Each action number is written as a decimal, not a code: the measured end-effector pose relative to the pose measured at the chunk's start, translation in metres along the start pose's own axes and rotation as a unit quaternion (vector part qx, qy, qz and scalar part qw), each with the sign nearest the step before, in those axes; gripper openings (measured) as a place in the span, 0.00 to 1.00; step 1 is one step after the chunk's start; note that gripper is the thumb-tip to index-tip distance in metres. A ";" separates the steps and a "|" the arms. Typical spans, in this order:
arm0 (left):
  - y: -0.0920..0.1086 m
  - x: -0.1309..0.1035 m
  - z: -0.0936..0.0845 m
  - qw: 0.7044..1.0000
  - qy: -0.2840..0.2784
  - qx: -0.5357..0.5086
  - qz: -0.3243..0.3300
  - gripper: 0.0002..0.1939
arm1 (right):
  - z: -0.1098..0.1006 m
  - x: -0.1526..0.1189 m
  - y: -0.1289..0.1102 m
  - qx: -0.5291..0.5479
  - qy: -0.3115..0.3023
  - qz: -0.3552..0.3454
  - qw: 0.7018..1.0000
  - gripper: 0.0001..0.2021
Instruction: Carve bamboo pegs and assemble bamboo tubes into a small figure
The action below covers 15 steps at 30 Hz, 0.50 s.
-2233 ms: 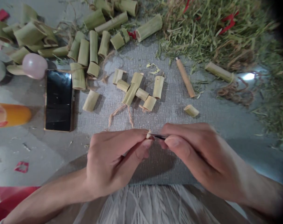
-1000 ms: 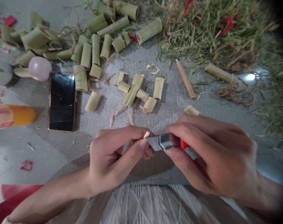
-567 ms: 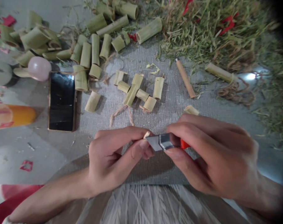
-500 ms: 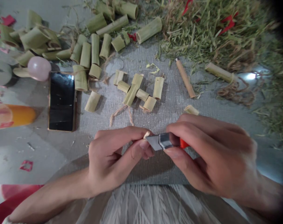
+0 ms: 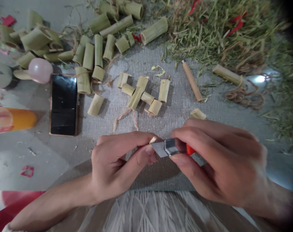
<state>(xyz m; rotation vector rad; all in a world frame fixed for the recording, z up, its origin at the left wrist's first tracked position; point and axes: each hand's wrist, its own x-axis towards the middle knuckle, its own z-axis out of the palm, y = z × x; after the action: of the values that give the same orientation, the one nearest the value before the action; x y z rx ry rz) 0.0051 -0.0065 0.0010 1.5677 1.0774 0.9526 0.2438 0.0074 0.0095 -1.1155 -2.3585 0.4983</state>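
Knife is held above a grey, textured tabletop strewn with bamboo

readable text: none, tbh | orange container: red marks on it, too blurry to make out

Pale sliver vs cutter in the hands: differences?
Colour: the pale sliver is cream, the cutter grey metal with orange-red. Size: the sliver shows smaller than the cutter. Grip: the left hand pinches the sliver, the right hand holds the cutter. Shared: both are partly hidden.
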 end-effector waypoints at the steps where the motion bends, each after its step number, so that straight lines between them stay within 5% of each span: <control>1: 0.000 0.000 0.000 1.000 0.001 0.000 0.002 0.10 | 0.000 0.000 0.000 -0.001 0.003 -0.002 1.000 0.14; 15: 0.002 0.000 -0.001 1.000 -0.004 0.017 0.003 0.06 | 0.001 0.002 -0.001 -0.002 0.002 0.001 1.000 0.14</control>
<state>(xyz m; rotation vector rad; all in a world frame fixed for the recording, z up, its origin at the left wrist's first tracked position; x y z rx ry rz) 0.0049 -0.0063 0.0027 1.6020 1.0904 0.9352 0.2416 0.0082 0.0096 -1.1204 -2.3569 0.4920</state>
